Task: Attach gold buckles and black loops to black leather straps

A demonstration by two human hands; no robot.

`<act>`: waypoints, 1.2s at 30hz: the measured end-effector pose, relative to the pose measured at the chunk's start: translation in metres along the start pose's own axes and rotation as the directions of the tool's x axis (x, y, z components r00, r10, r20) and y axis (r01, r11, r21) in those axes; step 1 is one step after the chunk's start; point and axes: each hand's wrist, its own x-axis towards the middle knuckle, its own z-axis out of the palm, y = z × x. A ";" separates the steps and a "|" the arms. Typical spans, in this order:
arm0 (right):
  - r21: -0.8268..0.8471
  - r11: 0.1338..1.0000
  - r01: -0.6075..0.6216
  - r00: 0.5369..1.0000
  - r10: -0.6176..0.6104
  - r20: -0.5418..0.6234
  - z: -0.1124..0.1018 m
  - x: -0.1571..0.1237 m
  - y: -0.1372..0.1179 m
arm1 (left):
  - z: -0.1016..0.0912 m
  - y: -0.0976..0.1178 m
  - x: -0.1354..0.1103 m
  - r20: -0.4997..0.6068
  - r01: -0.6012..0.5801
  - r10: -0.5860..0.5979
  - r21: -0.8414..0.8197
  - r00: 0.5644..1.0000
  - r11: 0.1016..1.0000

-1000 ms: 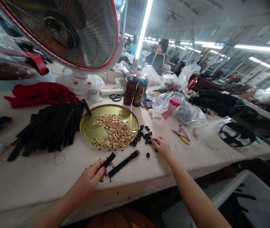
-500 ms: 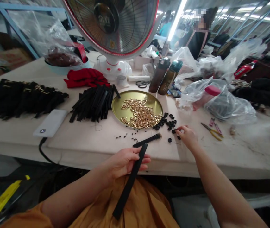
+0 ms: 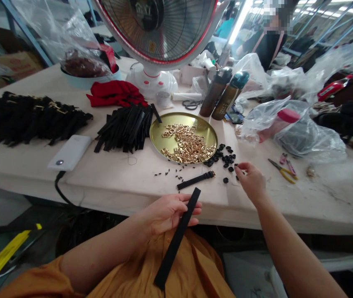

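Observation:
My left hand (image 3: 171, 211) grips a flat black strap (image 3: 178, 240) between thumb and fingers, and the strap slants down over my lap. At the right edge of a scatter of small black round pieces (image 3: 228, 159), my right hand (image 3: 250, 180) is pinched at the fingertips; a bit of black shows there, probably one of those pieces. A short black strap with a gold buckle (image 3: 195, 180) lies on the table beyond my left hand. Behind it sits a gold round tray (image 3: 157, 138) heaped with small gold buckles (image 3: 188, 145). Tiny black bits (image 3: 179, 178) are strewn before the tray.
A pile of black straps (image 3: 125, 128) and a white power bank (image 3: 70, 153) with a cable lie left. Behind stand a fan (image 3: 160, 33) and two bottles (image 3: 215, 93). Pliers (image 3: 283, 170) and plastic bags (image 3: 313, 128) lie right. Another person (image 3: 267, 45) is in the background.
The whole view has shifted slightly, so things sit a little further right and higher. My left hand still holds the strap; my right hand stays pinched beside the black round pieces.

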 end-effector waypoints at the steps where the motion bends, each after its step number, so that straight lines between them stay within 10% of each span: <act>1: 0.019 1.000 -0.007 1.000 0.008 -0.006 -0.001 -0.003 -0.002 | 0.000 0.000 0.001 0.000 0.012 -0.012 -0.003 1.000 1.000; 10: 0.297 0.933 -0.205 0.972 0.229 -0.049 0.029 -0.012 0.028 | -0.004 -0.005 0.010 0.033 0.073 -0.072 -0.048 0.997 0.996; 16: 0.463 0.862 -0.206 0.965 0.256 -0.047 0.052 -0.016 -0.008 | -0.004 -0.009 0.015 -0.044 0.120 -0.120 0.002 0.992 0.993; 20: 0.573 0.795 -0.196 0.933 0.331 -0.140 0.036 -0.014 -0.031 | -0.006 -0.006 0.015 -0.079 -0.008 0.038 0.355 0.996 0.935; 24: 0.846 0.449 -0.288 0.929 0.346 0.133 -0.002 -0.038 -0.059 | -0.004 0.007 0.013 0.053 -0.243 0.327 0.781 0.944 0.575; 29: 0.825 -0.103 -0.556 0.803 0.192 0.565 -0.031 -0.087 -0.104 | 0.011 0.015 0.017 0.112 -0.298 0.497 0.902 0.860 0.312; 36: 0.728 -0.304 -0.615 0.725 0.144 0.673 -0.024 -0.112 -0.128 | 0.013 0.007 0.009 0.180 -0.217 0.547 0.976 0.818 0.004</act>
